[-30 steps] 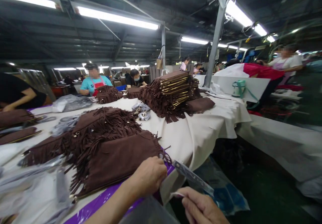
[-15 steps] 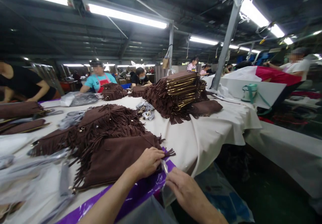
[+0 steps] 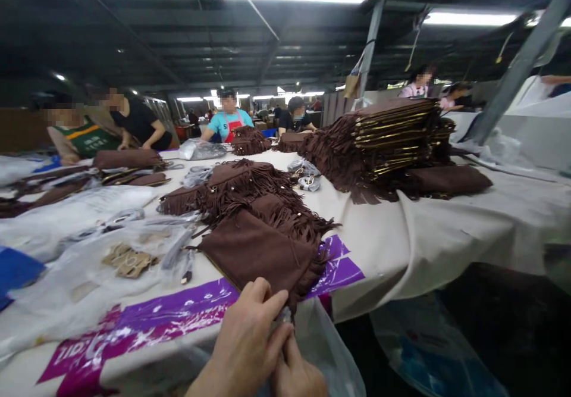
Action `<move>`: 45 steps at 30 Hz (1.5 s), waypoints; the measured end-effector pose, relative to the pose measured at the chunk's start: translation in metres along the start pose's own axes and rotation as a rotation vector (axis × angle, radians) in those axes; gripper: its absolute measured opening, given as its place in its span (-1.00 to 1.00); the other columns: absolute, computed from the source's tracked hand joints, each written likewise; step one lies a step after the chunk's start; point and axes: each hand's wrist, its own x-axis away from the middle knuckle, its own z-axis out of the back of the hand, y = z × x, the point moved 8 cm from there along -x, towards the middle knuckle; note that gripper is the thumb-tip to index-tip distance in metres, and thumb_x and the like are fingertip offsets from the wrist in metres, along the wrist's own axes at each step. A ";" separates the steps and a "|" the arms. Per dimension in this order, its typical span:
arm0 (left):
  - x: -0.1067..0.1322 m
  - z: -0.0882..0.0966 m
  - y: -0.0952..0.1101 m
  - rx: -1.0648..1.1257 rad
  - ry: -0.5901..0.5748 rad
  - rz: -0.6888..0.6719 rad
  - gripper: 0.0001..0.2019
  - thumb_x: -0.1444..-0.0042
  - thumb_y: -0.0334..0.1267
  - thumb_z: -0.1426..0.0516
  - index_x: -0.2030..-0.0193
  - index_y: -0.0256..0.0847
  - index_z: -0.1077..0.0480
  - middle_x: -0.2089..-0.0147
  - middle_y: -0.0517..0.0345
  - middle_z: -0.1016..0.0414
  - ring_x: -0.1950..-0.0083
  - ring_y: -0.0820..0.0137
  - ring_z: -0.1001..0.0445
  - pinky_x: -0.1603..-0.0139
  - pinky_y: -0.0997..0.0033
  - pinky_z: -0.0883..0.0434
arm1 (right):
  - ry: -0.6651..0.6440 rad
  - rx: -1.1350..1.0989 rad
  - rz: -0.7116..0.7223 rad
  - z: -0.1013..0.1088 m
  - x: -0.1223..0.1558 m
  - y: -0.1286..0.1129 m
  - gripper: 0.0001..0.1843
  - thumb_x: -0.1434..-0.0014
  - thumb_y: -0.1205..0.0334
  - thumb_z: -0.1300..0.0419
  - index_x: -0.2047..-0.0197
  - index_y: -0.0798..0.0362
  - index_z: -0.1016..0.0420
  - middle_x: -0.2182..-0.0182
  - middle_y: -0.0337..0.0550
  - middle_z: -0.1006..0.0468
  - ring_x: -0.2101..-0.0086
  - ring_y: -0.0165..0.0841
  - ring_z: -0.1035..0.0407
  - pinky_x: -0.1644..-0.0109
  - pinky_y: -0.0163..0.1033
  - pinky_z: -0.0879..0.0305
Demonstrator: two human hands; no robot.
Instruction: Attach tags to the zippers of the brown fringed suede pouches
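A brown fringed bag (image 3: 263, 248) lies flat at the table's near edge, one corner pointing toward me. My left hand (image 3: 247, 337) is closed at that corner, its thumb and fingers gripping the bag's edge. Just below, my right hand (image 3: 298, 367) is closed and pressed against the left fingertips. Something small and greyish (image 3: 284, 315) shows between the hands, too blurred to name. More brown fringed bags (image 3: 250, 186) lie heaped behind the near one. Purple printed plastic (image 3: 178, 310) runs along the table edge under the bag.
A tall stack of brown bags with gold zips (image 3: 397, 135) stands at the right. Grey straps in plastic (image 3: 307, 174) lie mid-table. Clear bags with tan tags (image 3: 129, 260) are at the left. A clear plastic bag (image 3: 330, 349) hangs below the edge. Several co-workers (image 3: 229, 120) are across the table.
My view has swung left. The near bag now lies turned, corner toward me. My hands, apart before, have come together at that corner.
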 end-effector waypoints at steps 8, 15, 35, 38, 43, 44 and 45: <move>0.042 -0.017 -0.011 0.016 0.274 -0.104 -0.76 -0.24 -0.48 0.06 0.41 -0.23 -0.30 0.29 0.09 -0.34 0.26 0.37 -0.34 0.28 0.44 -0.36 | -0.052 -0.102 0.126 -0.021 0.019 -0.016 -0.66 -0.30 0.34 0.06 0.05 0.08 -0.52 0.24 0.06 -0.61 0.67 -0.34 -0.44 0.70 -0.35 -0.30; 0.083 -0.029 -0.045 0.076 0.477 0.058 -0.78 -0.26 -0.45 0.07 0.37 -0.20 -0.30 0.27 0.14 -0.34 0.31 0.45 -0.40 0.28 0.55 -0.38 | -0.226 -0.297 0.272 -0.036 0.025 -0.034 -0.57 -0.39 0.30 0.21 0.28 0.06 -0.47 0.41 -0.05 -0.54 0.63 -0.37 -0.43 0.65 -0.38 -0.24; 0.086 -0.053 -0.079 1.029 0.325 0.428 -0.74 -0.12 -0.31 -0.07 0.06 -0.31 -0.43 0.09 0.00 -0.52 0.02 0.22 -0.44 -0.06 0.32 -0.33 | -0.326 -0.382 0.289 -0.006 -0.020 -0.004 -0.72 -0.33 0.37 0.07 0.27 0.03 -0.45 -0.16 0.12 -0.43 0.34 -0.40 -0.54 0.30 -0.39 -0.39; 0.083 -0.040 -0.072 0.880 0.276 0.388 -0.75 -0.11 -0.41 -0.02 0.10 -0.30 -0.44 0.09 0.02 -0.50 0.04 0.26 -0.42 -0.04 0.37 -0.31 | -0.325 -0.182 0.389 -0.016 -0.031 0.002 -0.62 -0.28 0.45 0.14 0.45 0.03 -0.37 -0.22 0.01 -0.37 0.62 -0.52 -0.39 0.56 -0.34 -0.20; 0.091 -0.039 -0.069 0.622 0.135 0.365 -0.80 -0.19 -0.38 0.06 0.30 -0.27 -0.38 0.28 0.07 -0.46 0.26 0.34 -0.38 0.21 0.44 -0.28 | -0.284 -0.139 0.395 -0.020 -0.046 0.002 -0.64 -0.23 0.50 0.13 0.40 0.04 -0.42 -0.11 -0.09 -0.50 0.59 -0.49 -0.44 0.56 -0.31 -0.15; 0.095 -0.040 -0.070 0.570 0.118 0.362 -0.79 -0.21 -0.36 0.07 0.33 -0.26 -0.36 0.30 0.07 -0.45 0.28 0.35 -0.37 0.23 0.44 -0.27 | -0.288 -0.138 0.387 -0.019 -0.047 0.002 -0.65 -0.22 0.50 0.12 0.39 0.04 -0.42 -0.11 -0.11 -0.51 0.58 -0.48 -0.45 0.56 -0.30 -0.15; 0.098 -0.042 -0.070 0.532 0.105 0.355 -0.78 -0.23 -0.34 0.09 0.35 -0.25 -0.34 0.31 0.07 -0.44 0.30 0.35 -0.36 0.24 0.43 -0.26 | -0.294 -0.133 0.379 -0.018 -0.048 0.001 -0.66 -0.21 0.50 0.12 0.40 0.04 -0.41 -0.10 -0.11 -0.52 0.57 -0.47 -0.46 0.57 -0.30 -0.15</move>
